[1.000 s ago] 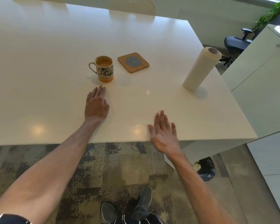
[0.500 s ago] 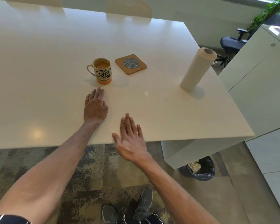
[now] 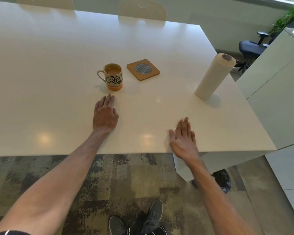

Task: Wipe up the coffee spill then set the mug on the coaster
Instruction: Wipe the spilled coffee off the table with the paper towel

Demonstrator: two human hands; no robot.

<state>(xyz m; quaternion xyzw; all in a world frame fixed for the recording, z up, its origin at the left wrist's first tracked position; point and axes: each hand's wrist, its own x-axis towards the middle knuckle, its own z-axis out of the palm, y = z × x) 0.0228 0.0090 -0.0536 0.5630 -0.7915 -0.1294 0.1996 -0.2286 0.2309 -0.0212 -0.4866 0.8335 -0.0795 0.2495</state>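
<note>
Mug (image 3: 113,77) of milky coffee stood upright on the white tabletop (image 3: 41,65), just beside the cork coaster (image 3: 143,69) but not on it, with its handle turned to the person's left; placing it there was judged a step not yet done. The left hand (image 3: 105,114) lay flat on the tabletop near the mug's base, fingers straight and close together, holding nothing, probably as a brace or in readiness for the handle. The right hand (image 3: 183,139), blurred, hovered at the near edge with fingers straight and slightly spread, also empty. It pointed toward the roll (image 3: 212,77) of paper towel standing upright well apart at the right edge, the likely source of a wiping sheet. No spill could be made out against the pale surface. The mug's side carried black lettering reading "Coffe", the rest wrapping out of sight; no other writing was legible.
</note>
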